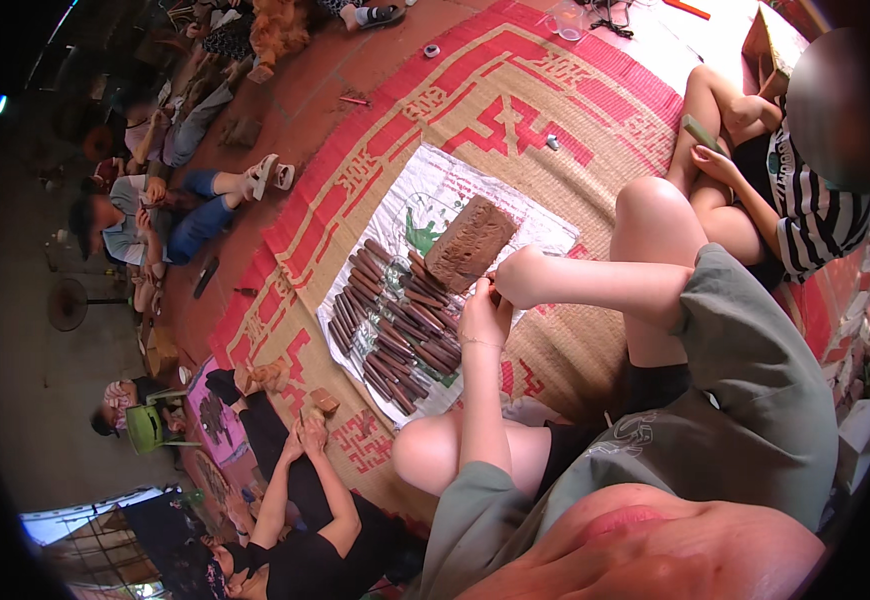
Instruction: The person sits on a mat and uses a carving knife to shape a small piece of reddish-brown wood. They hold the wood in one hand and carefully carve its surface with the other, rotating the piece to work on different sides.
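My left hand and my right hand meet with bent fingers near the front edge of a brown, rough-faced block. Both are closed around something small; my fingers hide most of it, so I cannot make out what it is. Several dark brown sticks lie in loose rows beside my left hand, some touching the block. Block and sticks rest on a white printed plastic sheet.
Under the sheet spreads a red and tan woven mat. A person in a striped top sits to the right with a green object. Another in black sits at the lower left. Further people, a green chair and a fan are beyond.
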`<state>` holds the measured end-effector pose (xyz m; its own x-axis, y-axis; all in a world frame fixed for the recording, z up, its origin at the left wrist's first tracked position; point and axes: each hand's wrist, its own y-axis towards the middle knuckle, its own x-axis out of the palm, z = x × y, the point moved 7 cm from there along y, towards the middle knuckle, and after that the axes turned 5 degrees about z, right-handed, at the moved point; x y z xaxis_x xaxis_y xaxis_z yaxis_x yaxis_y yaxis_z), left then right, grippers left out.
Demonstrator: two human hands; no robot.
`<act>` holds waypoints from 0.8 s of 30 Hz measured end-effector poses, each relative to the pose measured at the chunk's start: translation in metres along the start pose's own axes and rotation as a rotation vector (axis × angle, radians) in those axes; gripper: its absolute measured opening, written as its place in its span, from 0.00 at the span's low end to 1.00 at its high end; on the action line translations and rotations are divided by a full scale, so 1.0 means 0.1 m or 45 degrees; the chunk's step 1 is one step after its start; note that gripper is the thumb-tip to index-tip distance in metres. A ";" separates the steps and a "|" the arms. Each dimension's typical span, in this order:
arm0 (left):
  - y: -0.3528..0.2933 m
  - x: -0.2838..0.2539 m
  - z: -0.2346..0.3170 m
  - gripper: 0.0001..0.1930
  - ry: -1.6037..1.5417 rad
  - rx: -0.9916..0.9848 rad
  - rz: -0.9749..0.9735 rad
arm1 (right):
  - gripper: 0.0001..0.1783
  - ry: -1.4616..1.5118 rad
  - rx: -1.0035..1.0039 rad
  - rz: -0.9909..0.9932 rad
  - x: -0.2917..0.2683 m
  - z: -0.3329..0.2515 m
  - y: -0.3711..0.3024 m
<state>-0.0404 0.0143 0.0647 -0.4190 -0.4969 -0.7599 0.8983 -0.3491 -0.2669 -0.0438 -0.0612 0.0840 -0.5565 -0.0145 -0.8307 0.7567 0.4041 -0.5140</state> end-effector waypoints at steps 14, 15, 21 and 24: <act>0.17 0.01 0.08 0.12 0.176 0.077 0.069 | 0.10 -0.119 0.104 0.012 0.16 0.02 0.19; 0.17 0.01 0.07 0.12 0.173 0.090 0.078 | 0.10 -0.114 0.092 0.010 0.15 0.01 0.19; 0.20 0.04 0.05 0.11 0.085 0.118 0.069 | 0.09 -0.078 0.073 0.000 0.14 0.05 0.15; 0.21 0.06 0.08 0.12 0.069 0.138 0.079 | 0.09 -0.045 0.097 -0.011 0.10 0.08 0.11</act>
<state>-0.0249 -0.0023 0.0593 -0.3525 -0.4777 -0.8047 0.9015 -0.4041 -0.1550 -0.0384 -0.0644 0.0690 -0.5519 -0.0507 -0.8324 0.7764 0.3331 -0.5351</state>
